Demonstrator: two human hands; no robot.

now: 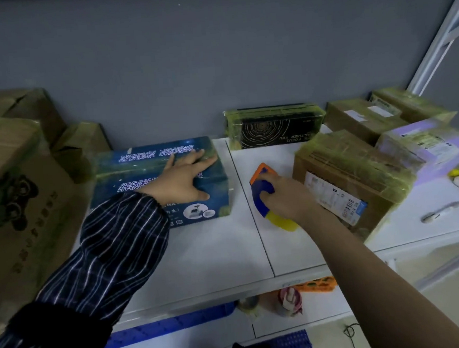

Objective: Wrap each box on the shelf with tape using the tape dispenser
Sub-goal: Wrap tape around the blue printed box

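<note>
On the white shelf [215, 257], your left hand [184, 177] lies spread on the blue box [140, 175], fingers straight across its top and thumb down its front face. Your right hand [288, 196] is curled round the tape dispenser [262, 190], which has an orange, blue and yellow body. The dispenser sits low over the shelf between the blue box and the taped brown box [355, 180], apart from the blue box and just beside the brown one. Whether it touches the shelf cannot be told. A taped black box [271, 128] stands behind, against the wall.
</note>
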